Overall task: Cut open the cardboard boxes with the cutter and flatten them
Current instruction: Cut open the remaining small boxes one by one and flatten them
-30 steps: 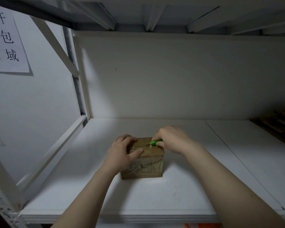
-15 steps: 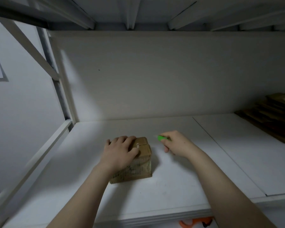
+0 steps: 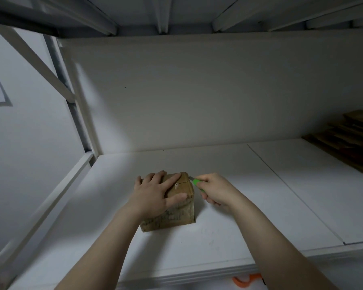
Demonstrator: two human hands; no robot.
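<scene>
A small brown cardboard box stands on the white shelf, its top seam running left to right. My left hand lies flat on the box's top with fingers spread, pressing it down. My right hand is just right of the box, closed around a green cutter. The cutter's tip touches the top right edge of the box, at the end of the seam.
A stack of flattened brown cardboard lies at the shelf's far right. The back panel and the shelf above close in the space. A slanted white brace and post stand at the left. An orange object shows below the front edge.
My right hand lifted the cutter off the box top, swung out to the right, and has come back to the box's top right edge. My left hand has flattened on the top.
</scene>
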